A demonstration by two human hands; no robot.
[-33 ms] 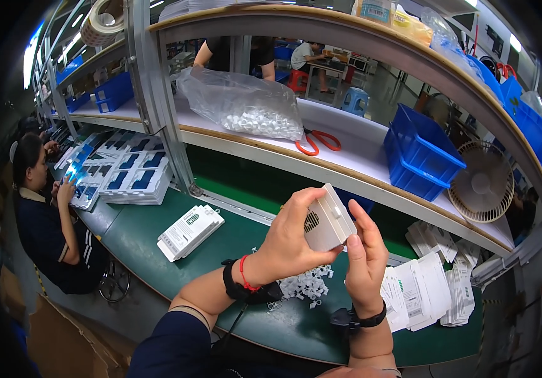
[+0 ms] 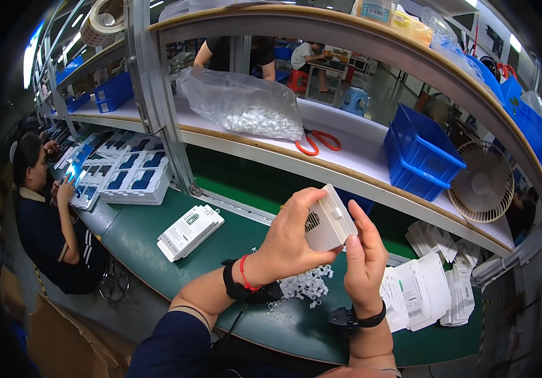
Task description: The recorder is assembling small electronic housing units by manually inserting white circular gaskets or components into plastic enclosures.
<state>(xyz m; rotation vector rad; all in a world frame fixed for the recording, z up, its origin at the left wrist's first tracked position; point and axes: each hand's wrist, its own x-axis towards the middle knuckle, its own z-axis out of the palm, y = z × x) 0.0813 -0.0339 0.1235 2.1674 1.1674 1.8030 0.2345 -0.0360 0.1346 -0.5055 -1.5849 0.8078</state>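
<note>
Nothing had shifted since the earlier frame: both hands remained raised above the green worktop [image 2: 157, 233], clasping the same white plastic casing [image 2: 329, 223]. The left hand [image 2: 293, 239] wrapped around its lower side, thumb across the face with the small dark grille, while the right hand [image 2: 364, 258] pinched the far edge with its thumb pressed up along it. Doing this step well probably called for steady, even thumb pressure along the seam, keeping the casing square so nothing skewed or slipped. The casing looked smooth, matte and hard, a flat rectangular block with rounded corners. Below the wrists lay a heap of small white clips [image 2: 305, 285], knobbly and loose. A flat white box [image 2: 190, 231] lay to the left, and paper leaflets [image 2: 425, 293] were stacked to the right.
</note>
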